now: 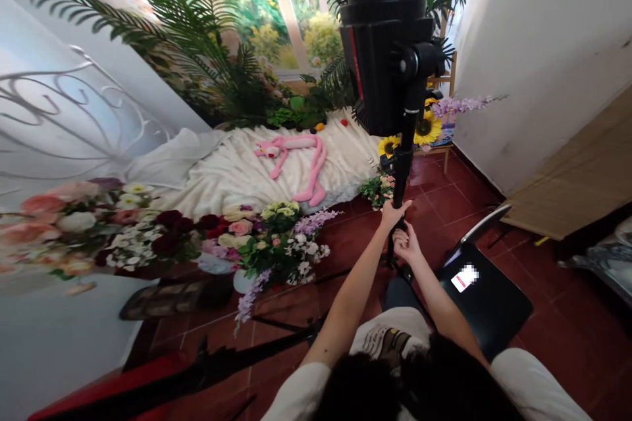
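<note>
A black studio light [375, 59] is mounted on top of an upright light stand [403, 168] in front of me. My left hand [394, 214] is wrapped around the stand's pole, well below the lamp. Just under it, my right hand [407, 243] has its fingers curled against the same pole, seemingly at a clamp or knob that they mostly hide. Only part of the stand's lower end shows between my arms and legs.
A pink plush toy [296, 145] lies on a draped white cloth [232, 164]. Artificial flowers [266, 237] line its front edge. At right stands a black chair [488, 302] with a phone-like item [461, 279]. Another black stand [237, 355] crosses the lower left.
</note>
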`<state>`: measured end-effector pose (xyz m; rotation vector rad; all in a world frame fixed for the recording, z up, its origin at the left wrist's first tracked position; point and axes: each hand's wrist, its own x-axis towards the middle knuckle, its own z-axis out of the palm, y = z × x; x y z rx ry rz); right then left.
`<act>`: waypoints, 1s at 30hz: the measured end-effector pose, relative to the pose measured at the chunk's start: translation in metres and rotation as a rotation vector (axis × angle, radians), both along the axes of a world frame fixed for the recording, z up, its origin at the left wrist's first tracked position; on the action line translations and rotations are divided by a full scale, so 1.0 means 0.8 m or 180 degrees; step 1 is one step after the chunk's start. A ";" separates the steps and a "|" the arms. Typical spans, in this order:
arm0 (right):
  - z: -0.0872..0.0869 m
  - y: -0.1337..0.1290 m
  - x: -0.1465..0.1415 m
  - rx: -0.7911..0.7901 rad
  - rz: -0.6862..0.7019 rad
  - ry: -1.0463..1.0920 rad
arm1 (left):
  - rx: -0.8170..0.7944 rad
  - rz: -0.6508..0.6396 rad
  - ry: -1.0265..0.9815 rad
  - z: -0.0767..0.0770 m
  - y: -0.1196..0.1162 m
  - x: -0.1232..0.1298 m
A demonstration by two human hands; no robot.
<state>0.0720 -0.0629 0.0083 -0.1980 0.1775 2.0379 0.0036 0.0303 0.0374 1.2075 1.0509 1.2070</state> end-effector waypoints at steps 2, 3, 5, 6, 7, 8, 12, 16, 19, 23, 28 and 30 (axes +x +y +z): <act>-0.001 0.001 0.000 0.0046 -0.0069 -0.0204 | 0.0042 0.0152 0.0035 -0.004 0.002 0.003; -0.001 0.002 0.000 0.0087 -0.0106 -0.0427 | 0.0064 0.0245 0.0041 -0.005 0.002 0.004; -0.002 0.005 0.000 0.0196 -0.0192 -0.1189 | 0.0083 0.0431 0.0074 -0.006 0.003 0.005; -0.002 0.006 0.000 0.0259 -0.0273 -0.1721 | 0.0083 0.0494 0.0110 -0.006 0.002 0.006; -0.001 0.007 0.000 0.0325 -0.0405 -0.2345 | 0.0080 0.0538 0.0154 -0.006 0.002 0.007; 0.000 0.008 0.002 0.0423 -0.0561 -0.3037 | 0.0081 0.0558 0.0198 -0.006 0.001 0.008; 0.017 0.012 0.029 0.1457 -0.0787 -0.5636 | 0.0128 0.0635 0.0296 -0.007 -0.001 0.010; 0.076 0.018 0.063 0.2474 -0.0242 -0.6256 | 0.0092 0.0706 0.0215 -0.009 0.000 0.010; 0.147 0.028 0.062 0.2790 -0.0960 -0.5735 | 0.0070 0.0557 0.0126 -0.011 0.001 0.010; 0.234 0.061 0.023 0.3075 -0.1863 -0.5535 | 0.0044 0.0498 0.0144 -0.011 0.003 0.010; 0.258 0.107 -0.015 0.2843 -0.2358 -0.5738 | -0.0008 0.0575 0.0360 -0.011 -0.005 0.004; 0.241 0.112 -0.018 0.2793 -0.2412 -0.5729 | 0.0032 0.0565 0.0401 -0.015 -0.012 -0.002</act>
